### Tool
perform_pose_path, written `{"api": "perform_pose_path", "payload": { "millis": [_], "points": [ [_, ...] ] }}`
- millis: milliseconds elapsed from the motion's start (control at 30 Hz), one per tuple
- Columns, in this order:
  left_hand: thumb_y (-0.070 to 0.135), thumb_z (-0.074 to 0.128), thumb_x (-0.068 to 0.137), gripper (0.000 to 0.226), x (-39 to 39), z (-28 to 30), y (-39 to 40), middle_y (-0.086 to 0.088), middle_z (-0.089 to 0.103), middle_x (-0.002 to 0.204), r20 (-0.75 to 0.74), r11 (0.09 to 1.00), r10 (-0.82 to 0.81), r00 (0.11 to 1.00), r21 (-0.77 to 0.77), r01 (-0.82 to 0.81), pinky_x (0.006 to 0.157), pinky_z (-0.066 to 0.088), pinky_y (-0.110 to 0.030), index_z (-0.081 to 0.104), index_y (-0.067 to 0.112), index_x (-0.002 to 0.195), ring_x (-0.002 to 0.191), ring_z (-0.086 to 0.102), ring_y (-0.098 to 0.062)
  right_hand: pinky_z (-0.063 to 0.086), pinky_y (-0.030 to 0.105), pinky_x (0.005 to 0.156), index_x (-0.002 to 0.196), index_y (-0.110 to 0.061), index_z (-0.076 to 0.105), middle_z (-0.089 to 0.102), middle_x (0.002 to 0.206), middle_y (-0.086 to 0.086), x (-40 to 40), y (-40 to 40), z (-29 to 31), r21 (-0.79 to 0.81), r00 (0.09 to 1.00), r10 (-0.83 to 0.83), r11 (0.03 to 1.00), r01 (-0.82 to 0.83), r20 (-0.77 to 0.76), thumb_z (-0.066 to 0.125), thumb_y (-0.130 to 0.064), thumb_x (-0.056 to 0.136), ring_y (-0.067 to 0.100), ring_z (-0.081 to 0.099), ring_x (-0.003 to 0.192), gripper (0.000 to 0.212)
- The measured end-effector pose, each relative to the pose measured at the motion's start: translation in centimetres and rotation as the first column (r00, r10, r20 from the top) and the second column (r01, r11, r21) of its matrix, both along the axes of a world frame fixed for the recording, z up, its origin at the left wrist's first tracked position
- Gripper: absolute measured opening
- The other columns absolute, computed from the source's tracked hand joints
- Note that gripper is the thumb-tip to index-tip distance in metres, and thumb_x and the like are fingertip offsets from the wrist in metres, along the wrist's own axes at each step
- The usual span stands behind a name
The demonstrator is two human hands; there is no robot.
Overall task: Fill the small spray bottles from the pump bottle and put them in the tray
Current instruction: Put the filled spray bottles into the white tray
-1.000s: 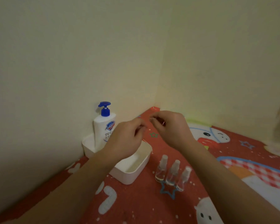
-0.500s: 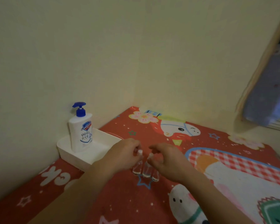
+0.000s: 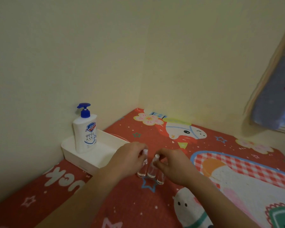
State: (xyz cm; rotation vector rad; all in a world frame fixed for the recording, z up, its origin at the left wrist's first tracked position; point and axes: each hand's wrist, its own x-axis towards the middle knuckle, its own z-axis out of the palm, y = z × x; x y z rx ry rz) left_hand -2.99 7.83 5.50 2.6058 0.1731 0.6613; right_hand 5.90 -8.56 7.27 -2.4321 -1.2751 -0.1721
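Your red cartoon-print mat (image 3: 155, 203) carries everything, and the white tray (image 3: 82, 159) sits at its far left against the wall, with the pump bottle (image 3: 85, 134) standing upright inside it, blue spout pointing left. Both lie to the left of your hands and further off, so your left hand is the nearer one for any reach to the pump. Three small spray bottles (image 3: 152, 170) stand upright in a tight row on the mat just right of the tray, long axes vertical, directly under your fingers. Your left hand (image 3: 130, 159) pinches the white cap of the leftmost bottle (image 3: 143, 168). Your right hand (image 3: 173, 165) curls round the middle bottle (image 3: 153, 168) near its cap, hiding most of the third. Neither cap looks off yet.
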Motion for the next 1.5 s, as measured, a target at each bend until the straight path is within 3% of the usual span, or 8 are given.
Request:
{"api": "perform_pose_path", "payload": {
  "millis": [233, 367, 567, 667, 800, 933, 1133, 1500],
  "points": [
    [0.024, 0.06, 0.09, 0.025, -0.5, 2.1, 1.5, 0.014, 0.059, 0.092, 0.186, 0.998, 0.037, 0.982, -0.055, -0.028, 0.081, 0.048, -0.028, 0.066, 0.027, 0.114, 0.085, 0.059, -0.008, 0.051, 0.029, 0.076, 0.099, -0.024, 0.068, 0.071, 0.089, -0.01, -0.2, 0.8, 4.2, 0.108, 0.999, 0.012, 0.994, -0.018, 0.052, 0.06, -0.036, 0.089, 0.009, 0.064, 0.084, 0.017],
    [0.02, 0.065, 0.087, 0.017, -1.5, 3.8, 3.4, 0.013, 0.063, 0.085, 0.21, 0.993, 0.099, 0.973, -0.081, -0.084, 0.078, 0.049, -0.026, 0.069, 0.023, 0.104, 0.077, 0.059, -0.004, 0.052, 0.029, 0.075, 0.098, -0.022, 0.067, 0.07, 0.083, -0.01, -0.6, 2.9, 5.6, 0.184, 0.997, 0.052, 0.981, -0.061, 0.057, 0.061, -0.034, 0.09, 0.007, 0.063, 0.078, 0.015],
    [0.024, 0.066, 0.087, 0.002, -2.8, 5.6, 6.9, 0.011, 0.066, 0.075, 0.133, 0.967, 0.219, 0.967, -0.163, -0.196, 0.066, 0.047, -0.016, 0.067, 0.025, 0.087, 0.069, 0.061, 0.002, 0.054, 0.037, 0.072, 0.095, -0.021, 0.066, 0.069, 0.08, -0.007, -0.7, 7.3, 6.1, 0.221, 0.989, 0.12, 0.966, -0.137, 0.086, 0.059, -0.034, 0.091, 0.014, 0.064, 0.075, 0.015],
    [0.023, 0.066, 0.084, 0.002, -3.0, 5.7, 8.4, 0.008, 0.067, 0.075, 0.079, 0.949, 0.279, 0.957, -0.174, -0.262, 0.07, 0.051, -0.024, 0.066, 0.025, 0.084, 0.074, 0.062, -0.005, 0.053, 0.037, 0.07, 0.092, -0.02, 0.066, 0.068, 0.079, -0.005, -0.9, 9.5, 6.1, 0.204, 0.983, 0.142, 0.965, -0.163, 0.116, 0.056, -0.034, 0.092, 0.015, 0.063, 0.075, 0.017],
    [0.025, 0.063, 0.087, 0.003, -2.6, 5.3, 9.9, 0.008, 0.067, 0.078, -0.002, 0.942, 0.324, 0.946, -0.09, -0.323, 0.068, 0.051, -0.026, 0.065, 0.025, 0.086, 0.076, 0.064, -0.011, 0.053, 0.037, 0.072, 0.093, -0.018, 0.066, 0.07, 0.083, -0.001, -0.9, 12.1, 5.3, 0.153, 0.985, 0.155, 0.974, -0.165, 0.072, 0.056, -0.027, 0.09, 0.019, 0.064, 0.08, 0.014],
    [0.025, 0.052, 0.094, 0.024, -1.9, 4.4, 11.0, 0.005, 0.069, 0.09, -0.053, 0.938, 0.347, 0.936, -0.007, -0.348, 0.076, 0.052, -0.03, 0.065, 0.018, 0.113, 0.083, 0.064, -0.014, 0.053, 0.039, 0.073, 0.093, -0.014, 0.066, 0.07, 0.085, 0.003, -0.1, 14.2, 3.8, 0.066, 0.989, 0.141, 0.987, -0.144, 0.048, 0.052, -0.026, 0.089, 0.024, 0.064, 0.082, 0.019],
    [0.018, 0.052, 0.091, 0.013, -0.9, 3.0, 12.6, 0.001, 0.067, 0.084, -0.156, 0.931, 0.365, 0.918, 0.067, -0.359, 0.069, 0.051, -0.03, 0.065, 0.016, 0.094, 0.076, 0.062, -0.015, 0.053, 0.038, 0.074, 0.096, -0.016, 0.068, 0.071, 0.09, 0.002, 1.0, 16.4, 1.7, -0.008, 0.991, 0.134, 0.991, -0.134, 0.01, 0.053, -0.026, 0.088, 0.024, 0.063, 0.086, 0.02],
    [0.014, 0.054, 0.093, 0.014, 0.5, 2.4, 13.6, 0.0, 0.065, 0.093, -0.228, 0.918, 0.386, 0.894, 0.188, -0.348, 0.071, 0.045, -0.025, 0.062, 0.018, 0.103, 0.084, 0.061, -0.018, 0.053, 0.039, 0.07, 0.091, -0.014, 0.067, 0.071, 0.086, 0.004, 1.5, 19.1, -0.4, -0.01, 0.984, 0.166, 0.986, -0.166, 0.058, 0.055, -0.026, 0.084, 0.026, 0.064, 0.082, 0.019]
  ]
}}
